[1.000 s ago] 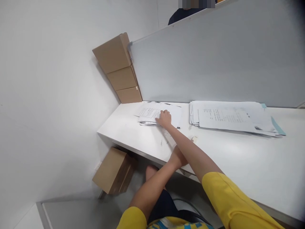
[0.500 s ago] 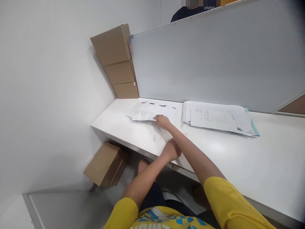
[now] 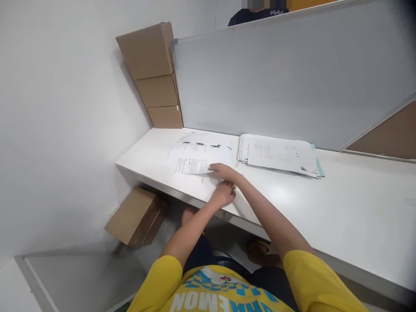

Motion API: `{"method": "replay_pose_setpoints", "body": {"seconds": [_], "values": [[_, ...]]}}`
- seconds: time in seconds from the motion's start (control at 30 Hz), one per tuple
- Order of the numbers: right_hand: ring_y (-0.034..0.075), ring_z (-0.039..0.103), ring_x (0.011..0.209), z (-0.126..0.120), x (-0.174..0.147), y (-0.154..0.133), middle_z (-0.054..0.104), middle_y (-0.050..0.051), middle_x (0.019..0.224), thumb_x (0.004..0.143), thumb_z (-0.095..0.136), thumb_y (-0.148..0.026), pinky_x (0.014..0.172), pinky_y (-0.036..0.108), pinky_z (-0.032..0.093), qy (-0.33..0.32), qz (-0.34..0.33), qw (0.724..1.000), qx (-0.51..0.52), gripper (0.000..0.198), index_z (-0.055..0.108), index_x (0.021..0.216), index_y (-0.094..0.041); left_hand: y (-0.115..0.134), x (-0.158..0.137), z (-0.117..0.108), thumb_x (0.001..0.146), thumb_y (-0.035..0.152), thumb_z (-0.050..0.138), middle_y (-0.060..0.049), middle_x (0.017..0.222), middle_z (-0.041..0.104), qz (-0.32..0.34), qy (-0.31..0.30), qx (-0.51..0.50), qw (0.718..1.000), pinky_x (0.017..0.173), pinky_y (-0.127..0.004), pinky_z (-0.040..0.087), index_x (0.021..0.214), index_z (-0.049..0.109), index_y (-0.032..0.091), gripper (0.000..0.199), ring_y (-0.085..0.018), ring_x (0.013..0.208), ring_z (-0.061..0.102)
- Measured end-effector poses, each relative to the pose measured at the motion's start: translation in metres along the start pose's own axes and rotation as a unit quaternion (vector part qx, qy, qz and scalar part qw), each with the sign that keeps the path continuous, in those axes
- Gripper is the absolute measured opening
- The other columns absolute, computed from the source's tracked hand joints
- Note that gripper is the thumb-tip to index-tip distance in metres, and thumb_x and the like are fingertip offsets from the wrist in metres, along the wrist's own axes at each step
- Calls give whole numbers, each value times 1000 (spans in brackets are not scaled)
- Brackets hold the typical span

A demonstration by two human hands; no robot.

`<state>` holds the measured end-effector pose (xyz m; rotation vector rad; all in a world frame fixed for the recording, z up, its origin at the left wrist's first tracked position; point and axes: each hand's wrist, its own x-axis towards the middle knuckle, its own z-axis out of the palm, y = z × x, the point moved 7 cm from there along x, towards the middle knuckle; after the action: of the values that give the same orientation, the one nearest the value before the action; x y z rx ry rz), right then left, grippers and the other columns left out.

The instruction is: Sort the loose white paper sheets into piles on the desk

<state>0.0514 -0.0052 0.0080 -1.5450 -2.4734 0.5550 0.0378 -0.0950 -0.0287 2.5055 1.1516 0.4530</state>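
Observation:
My right hand (image 3: pixel 224 172) reaches across to the left and pinches the right edge of a printed sheet of paper (image 3: pixel 191 165). That sheet lies over other loose papers (image 3: pixel 208 149), some with dark marks along their far side. Closer to the table's front edge, my left hand (image 3: pixel 223 193) is closed, with something small and shiny at its fingers that I cannot make out. My right wrist passes just beyond it. A thick stack of printed papers (image 3: pixel 276 154), with a light green sheet showing at its right end, lies to the right of both hands.
The white table (image 3: pixel 357 208) runs along a grey partition (image 3: pixel 260 86). Cardboard boxes (image 3: pixel 156 89) are piled at its left end against the wall, and more boxes (image 3: pixel 133 216) stand below. Beyond the partition, a person in a dark top (image 3: pixel 237 17) is partly visible.
The pinched sheet has come toward the table's front edge with my right hand, uncovering more of the papers behind it. My left hand stays closed near the edge. The view has shifted slightly.

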Motion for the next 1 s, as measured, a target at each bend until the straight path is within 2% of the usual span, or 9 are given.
{"method": "replay_pose_setpoints", "body": {"seconds": [0.2,0.37,0.5,0.57,0.63,0.7,0.83,0.97,1.0], "values": [[26,60,114,0,-10,-4,67,7,122,93,41,-21,92,34,49,31,17,999,-6,34,71,109,-22,-1,-2,1,87,18,51,-14,111,64,-3,-6,2,1000,96,-43,49,108,59,11,24,-29,108,58],[25,58,120,-5,-13,4,55,10,141,96,36,-21,96,34,47,88,62,994,25,40,66,121,-18,0,-1,1,86,17,51,-14,113,65,-5,-12,-2,1000,96,-44,49,108,60,11,24,-29,110,58],[26,53,127,-1,-8,18,53,9,143,89,46,-19,104,36,43,105,96,978,154,35,71,114,-18,2,-2,-3,86,16,49,-17,119,63,-6,-18,-25,999,98,-44,48,115,59,9,31,-30,114,56],[26,58,120,4,-4,21,60,7,135,85,52,-22,101,38,46,119,110,948,274,30,73,107,-20,3,-3,-6,86,16,48,-18,124,61,-9,-18,-46,999,102,-44,45,122,58,9,38,-31,118,54],[26,63,109,9,2,21,66,7,125,80,58,-26,94,39,50,142,119,892,413,25,75,97,-20,5,-5,-10,86,15,48,-16,133,57,-7,-9,-78,997,107,-44,41,135,51,11,49,-31,125,50],[25,65,102,14,6,16,67,9,121,75,62,-29,90,39,53,166,122,840,502,22,75,89,-18,6,-7,-12,86,15,48,-13,142,51,-9,-3,-118,993,111,-43,38,145,41,17,60,-31,132,46],[24,62,111,11,8,8,63,10,127,79,54,-38,94,36,51,216,106,798,552,31,74,91,-18,5,-6,-13,87,20,52,-10,149,45,-25,-7,-165,986,111,-44,37,150,36,20,65,-34,135,44],[23,62,109,0,-4,25,68,8,118,79,47,-44,94,36,50,319,107,708,620,38,73,89,-19,8,-6,-19,85,17,53,-11,148,47,-6,17,-180,983,110,-45,37,147,41,17,64,-37,133,45],[24,62,106,-2,-8,32,69,8,114,78,49,-44,92,37,50,345,121,698,615,36,72,89,-18,9,-6,-21,83,16,54,-12,146,48,-5,24,-188,982,109,-45,37,146,44,17,64,-37,132,46]]}}
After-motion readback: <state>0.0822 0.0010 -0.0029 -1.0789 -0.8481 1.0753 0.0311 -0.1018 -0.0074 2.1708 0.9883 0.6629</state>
